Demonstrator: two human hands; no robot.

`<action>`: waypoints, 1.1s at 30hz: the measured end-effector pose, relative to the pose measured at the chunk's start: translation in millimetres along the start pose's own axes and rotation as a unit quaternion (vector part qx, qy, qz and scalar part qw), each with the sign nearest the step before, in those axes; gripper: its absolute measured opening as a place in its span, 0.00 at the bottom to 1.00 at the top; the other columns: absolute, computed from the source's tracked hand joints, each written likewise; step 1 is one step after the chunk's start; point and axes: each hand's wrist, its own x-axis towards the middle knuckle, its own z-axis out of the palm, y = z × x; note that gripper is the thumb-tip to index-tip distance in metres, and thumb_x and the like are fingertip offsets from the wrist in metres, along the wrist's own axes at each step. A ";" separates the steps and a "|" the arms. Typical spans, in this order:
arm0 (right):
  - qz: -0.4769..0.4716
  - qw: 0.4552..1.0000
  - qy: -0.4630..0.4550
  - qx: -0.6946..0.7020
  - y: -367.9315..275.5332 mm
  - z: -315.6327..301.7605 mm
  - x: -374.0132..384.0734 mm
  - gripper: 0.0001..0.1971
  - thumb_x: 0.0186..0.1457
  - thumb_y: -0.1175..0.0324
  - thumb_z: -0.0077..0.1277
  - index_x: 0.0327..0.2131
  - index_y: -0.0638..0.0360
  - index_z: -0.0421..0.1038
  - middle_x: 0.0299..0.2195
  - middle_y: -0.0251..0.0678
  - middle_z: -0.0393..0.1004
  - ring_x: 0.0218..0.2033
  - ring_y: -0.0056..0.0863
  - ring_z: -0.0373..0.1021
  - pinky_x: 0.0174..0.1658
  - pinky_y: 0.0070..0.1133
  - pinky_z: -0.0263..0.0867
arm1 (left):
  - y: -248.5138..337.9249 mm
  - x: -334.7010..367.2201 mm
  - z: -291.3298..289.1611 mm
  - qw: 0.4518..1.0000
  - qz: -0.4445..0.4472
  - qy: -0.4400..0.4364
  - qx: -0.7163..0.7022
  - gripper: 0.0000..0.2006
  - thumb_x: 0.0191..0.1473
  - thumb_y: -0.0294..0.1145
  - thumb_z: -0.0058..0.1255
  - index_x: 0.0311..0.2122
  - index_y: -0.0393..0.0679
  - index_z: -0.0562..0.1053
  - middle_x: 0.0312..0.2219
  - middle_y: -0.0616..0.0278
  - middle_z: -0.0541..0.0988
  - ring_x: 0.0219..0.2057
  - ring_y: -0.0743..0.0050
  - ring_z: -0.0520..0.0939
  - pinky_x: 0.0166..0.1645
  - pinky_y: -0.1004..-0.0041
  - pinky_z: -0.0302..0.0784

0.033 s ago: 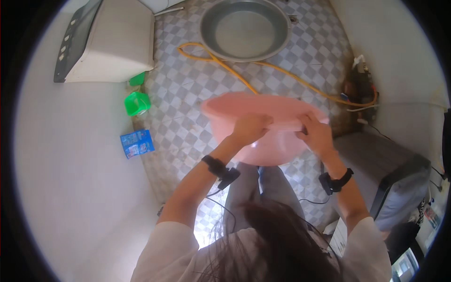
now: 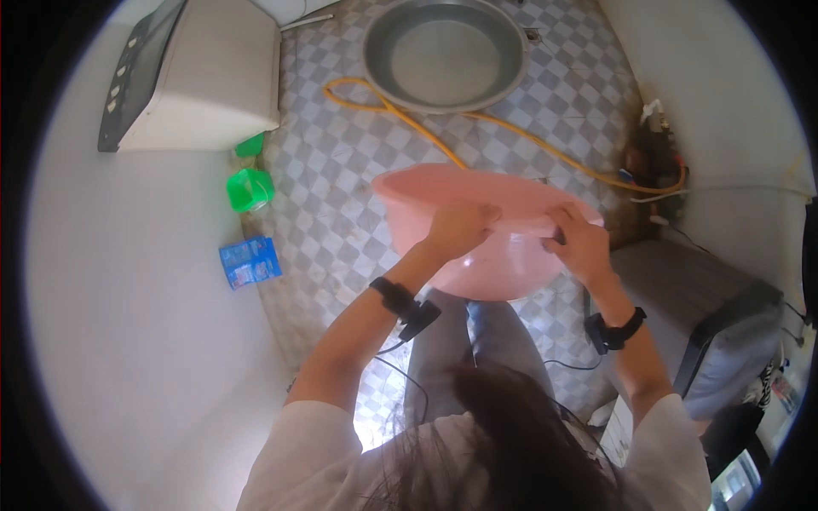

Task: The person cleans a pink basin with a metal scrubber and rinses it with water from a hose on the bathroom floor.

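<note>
A large pink plastic basin hangs tilted in front of my legs, its outer side and base facing me. Both hands grip its near rim. My left hand is closed on the middle of that rim, its fingertips over the edge. Further right, my right hand pinches the rim close to the basin's right end, with something small and dark showing by its fingers. Most of the basin's inside is hidden from here. A black band with a small device sits on each wrist.
A wide metal basin stands on the checkered floor ahead, beside a yellow hose. At left are a white appliance, a green container and a blue packet. A grey box-shaped object stands right.
The pink basin has shifted slightly to the right, and both hands have moved with it, still gripping the rim.
</note>
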 end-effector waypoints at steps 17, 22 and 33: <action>0.412 0.850 0.190 -0.268 129.7 24.4 -1.6 0.19 0.52 0.65 0.53 0.49 0.41 0.70 0.47 0.26 0.72 0.31 0.35 0.76 0.32 0.31 0.70 | -179.2 167.4 100.9 0.995 0.033 0.024 -0.090 0.12 0.53 0.30 0.53 0.43 0.41 0.74 0.41 0.50 0.76 0.46 0.49 0.74 0.53 0.59 0.68; 0.485 0.788 0.274 -0.263 180.4 53.4 -78.6 0.22 0.50 0.64 0.56 0.50 0.40 0.70 0.46 0.26 0.71 0.34 0.33 0.75 0.33 0.32 0.71 | -224.7 97.6 165.8 0.974 -0.011 -0.216 0.073 0.10 0.49 0.32 0.54 0.38 0.43 0.77 0.38 0.53 0.77 0.44 0.51 0.75 0.47 0.58 0.72; 0.650 0.651 0.304 -0.248 153.7 77.8 -155.0 0.19 0.52 0.55 0.53 0.48 0.45 0.75 0.36 0.40 0.79 0.34 0.38 0.77 0.38 0.32 0.72 | -184.6 199.5 352.5 0.910 0.238 -0.243 0.237 0.12 0.51 0.35 0.52 0.41 0.46 0.75 0.42 0.58 0.76 0.46 0.59 0.75 0.50 0.57 0.70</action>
